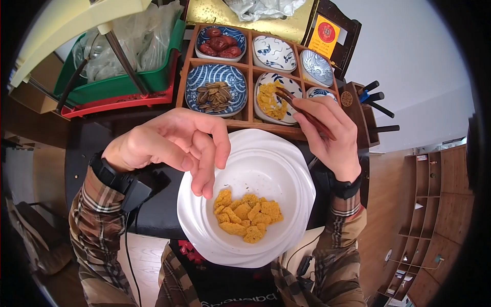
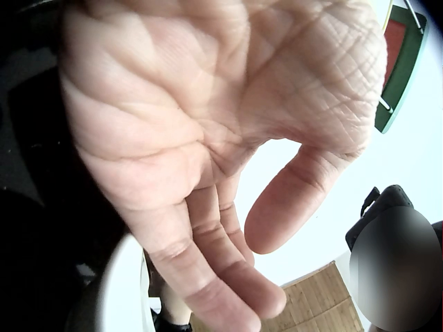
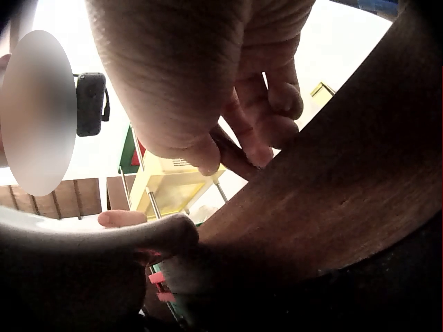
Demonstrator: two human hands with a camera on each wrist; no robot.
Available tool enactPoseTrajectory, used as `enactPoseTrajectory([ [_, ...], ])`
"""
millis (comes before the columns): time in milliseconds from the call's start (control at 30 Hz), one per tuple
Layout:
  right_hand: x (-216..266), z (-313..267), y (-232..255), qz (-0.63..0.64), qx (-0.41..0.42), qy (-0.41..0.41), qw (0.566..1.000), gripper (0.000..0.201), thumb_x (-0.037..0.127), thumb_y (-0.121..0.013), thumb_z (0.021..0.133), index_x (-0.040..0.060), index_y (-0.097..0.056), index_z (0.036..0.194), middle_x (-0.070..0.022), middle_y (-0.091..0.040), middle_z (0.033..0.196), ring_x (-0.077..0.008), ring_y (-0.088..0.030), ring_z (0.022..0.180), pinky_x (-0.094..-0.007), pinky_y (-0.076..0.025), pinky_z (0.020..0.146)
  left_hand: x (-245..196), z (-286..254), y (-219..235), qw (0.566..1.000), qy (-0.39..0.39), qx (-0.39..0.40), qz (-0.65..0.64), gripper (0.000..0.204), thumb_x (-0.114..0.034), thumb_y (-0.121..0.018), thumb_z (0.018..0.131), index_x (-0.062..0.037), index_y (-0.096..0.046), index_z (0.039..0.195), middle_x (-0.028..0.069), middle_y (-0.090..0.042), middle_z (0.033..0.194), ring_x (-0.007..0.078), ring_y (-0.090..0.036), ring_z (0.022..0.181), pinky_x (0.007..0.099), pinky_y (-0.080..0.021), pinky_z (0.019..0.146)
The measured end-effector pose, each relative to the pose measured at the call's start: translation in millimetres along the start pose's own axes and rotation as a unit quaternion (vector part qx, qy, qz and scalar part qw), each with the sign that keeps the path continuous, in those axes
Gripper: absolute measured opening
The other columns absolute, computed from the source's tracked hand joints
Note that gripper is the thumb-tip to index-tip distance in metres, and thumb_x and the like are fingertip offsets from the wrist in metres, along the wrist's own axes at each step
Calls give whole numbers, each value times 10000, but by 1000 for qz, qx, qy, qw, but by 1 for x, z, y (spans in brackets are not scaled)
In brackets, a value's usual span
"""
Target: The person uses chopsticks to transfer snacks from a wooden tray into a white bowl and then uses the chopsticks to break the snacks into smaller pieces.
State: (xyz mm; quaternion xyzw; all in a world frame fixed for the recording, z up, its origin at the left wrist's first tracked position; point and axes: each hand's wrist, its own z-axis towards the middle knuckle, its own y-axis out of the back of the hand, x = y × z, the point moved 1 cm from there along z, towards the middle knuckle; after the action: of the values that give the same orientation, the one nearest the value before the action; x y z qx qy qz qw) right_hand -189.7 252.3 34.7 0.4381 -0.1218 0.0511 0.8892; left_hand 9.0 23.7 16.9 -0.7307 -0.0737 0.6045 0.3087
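Note:
In the head view my right hand [image 1: 330,134] pinches a dark wooden utensil [image 1: 318,124], its tip in the yellow flakes [image 1: 271,101] of a patterned bowl [image 1: 284,121] in the wooden divided tray [image 1: 239,124]. The right wrist view shows the fingers around the utensil [image 3: 235,158] behind the tray's wall [image 3: 332,187]. My left hand [image 1: 176,143] hangs over the left rim of a large white bowl [image 1: 299,169], fingers loosely bent and holding nothing; its palm [image 2: 214,138] fills the left wrist view. Orange-brown crisp pieces [image 1: 245,212] lie in the white bowl.
Other tray compartments hold bowls of red dates [image 1: 221,45] and striped seeds [image 1: 215,97], and patterned bowls [image 1: 274,53]. A green basket [image 1: 117,83] with plastic bags stands at the left. Right of the tray, a wooden holder [image 1: 358,110] carries black-handled items.

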Motion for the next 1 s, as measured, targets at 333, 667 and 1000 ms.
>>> enactPoseTrajectory([
  [333, -2, -3, -1, 36, -16, -67, 997, 216, -3, -736, 863, 23, -702, 1075, -105, -675, 909, -247, -674, 747, -295, -543, 684, 0, 0, -1, 1000, -1, -9, 9, 425, 1, -530, 586, 119, -575, 991, 221, -697, 745, 337, -717, 754, 368, -562, 756],
  [667, -15, -5, 4, 88, -37, -138, 986, 134, -10, -695, 901, -16, -711, 1034, -102, -689, 922, -153, -676, 783, -257, -541, 705, 1, 0, 0, 1000, -1, -3, 3, 436, 6, -530, 585, 121, -571, 1004, 214, -699, 754, 335, -718, 762, 372, -570, 755],
  [1000, -12, -2, 1, 85, -21, -115, 990, 163, -8, -719, 883, 8, -720, 1045, -82, -683, 920, -139, -668, 770, -239, -536, 674, 0, 1, -1, 1000, -6, 2, 13, 415, 19, -528, 608, 122, -567, 1008, 208, -698, 754, 325, -720, 766, 365, -571, 754],
])
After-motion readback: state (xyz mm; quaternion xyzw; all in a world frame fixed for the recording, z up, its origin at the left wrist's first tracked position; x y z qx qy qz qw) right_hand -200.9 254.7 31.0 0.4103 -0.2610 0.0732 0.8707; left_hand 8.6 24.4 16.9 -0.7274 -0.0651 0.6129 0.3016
